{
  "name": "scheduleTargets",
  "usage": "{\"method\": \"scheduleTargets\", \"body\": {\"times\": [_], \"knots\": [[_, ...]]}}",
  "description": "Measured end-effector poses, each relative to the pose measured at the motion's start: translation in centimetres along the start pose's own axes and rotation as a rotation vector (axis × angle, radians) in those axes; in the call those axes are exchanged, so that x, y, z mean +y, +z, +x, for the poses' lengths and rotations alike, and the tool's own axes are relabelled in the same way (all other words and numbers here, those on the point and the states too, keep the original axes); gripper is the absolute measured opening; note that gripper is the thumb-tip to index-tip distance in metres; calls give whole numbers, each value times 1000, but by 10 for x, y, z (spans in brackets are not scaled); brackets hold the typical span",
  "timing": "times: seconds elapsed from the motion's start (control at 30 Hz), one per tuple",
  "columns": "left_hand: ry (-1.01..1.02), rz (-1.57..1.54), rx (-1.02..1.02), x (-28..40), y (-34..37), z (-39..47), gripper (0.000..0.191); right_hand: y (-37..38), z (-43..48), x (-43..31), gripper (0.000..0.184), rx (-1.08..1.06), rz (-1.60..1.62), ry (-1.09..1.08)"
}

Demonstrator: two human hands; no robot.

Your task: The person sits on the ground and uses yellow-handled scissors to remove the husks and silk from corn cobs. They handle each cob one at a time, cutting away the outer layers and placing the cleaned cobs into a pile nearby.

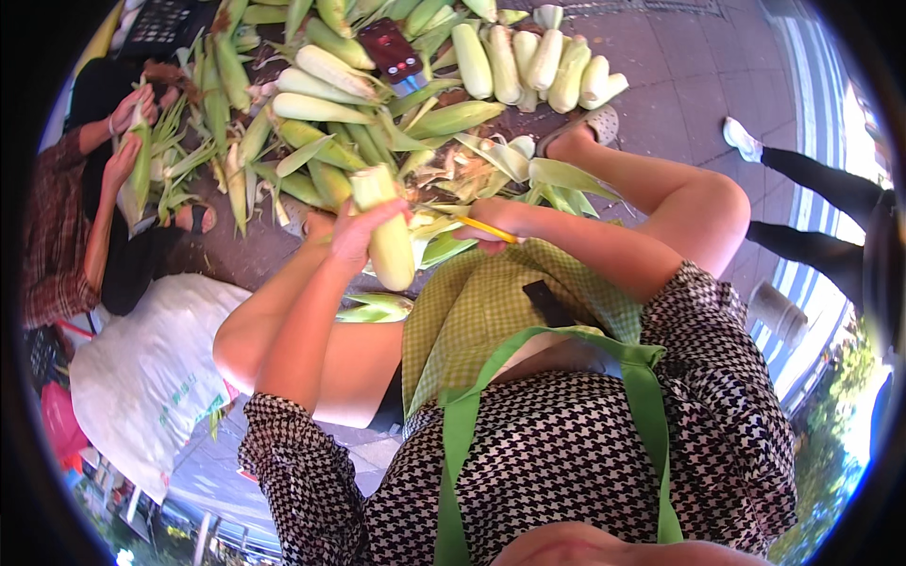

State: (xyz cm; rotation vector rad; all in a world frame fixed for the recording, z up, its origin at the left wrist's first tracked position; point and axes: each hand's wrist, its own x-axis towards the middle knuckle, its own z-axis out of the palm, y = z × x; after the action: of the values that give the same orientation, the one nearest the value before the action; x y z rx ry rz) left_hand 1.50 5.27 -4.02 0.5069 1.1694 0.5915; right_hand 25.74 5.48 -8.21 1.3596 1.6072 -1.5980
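Note:
My left hand (357, 230) grips a pale ear of corn (391, 244), its outer husk largely stripped and its cut end pointing away from me. To its right, my right hand (495, 218) is closed around a yellow-handled knife (488, 230); its thin blade shows only in part, directed left toward the ear. Beneath both hands lie loose green and pale husks (442, 247). Beyond them spreads a heap of corn in green husks (311, 145), with several trimmed pale ears (322, 107) on top.
Trimmed ears (506, 67) stand in a row at the far right of the heap. A phone (391, 53) rests amid the corn. At left a person's hands (131, 131) hold another ear, near a white sack (156, 354). Someone's legs (814, 180) are at right.

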Motion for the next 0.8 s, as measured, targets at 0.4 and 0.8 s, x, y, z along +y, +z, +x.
{"method": "scheduleTargets", "body": {"times": [0.4,0.8], "knots": [[77,-465,245,-6,-10,8,46,27,-6,-53,70,448,634,-418],[7,248,151,21,-43,34,32,-152,130,76,56,1038,486,151]]}}
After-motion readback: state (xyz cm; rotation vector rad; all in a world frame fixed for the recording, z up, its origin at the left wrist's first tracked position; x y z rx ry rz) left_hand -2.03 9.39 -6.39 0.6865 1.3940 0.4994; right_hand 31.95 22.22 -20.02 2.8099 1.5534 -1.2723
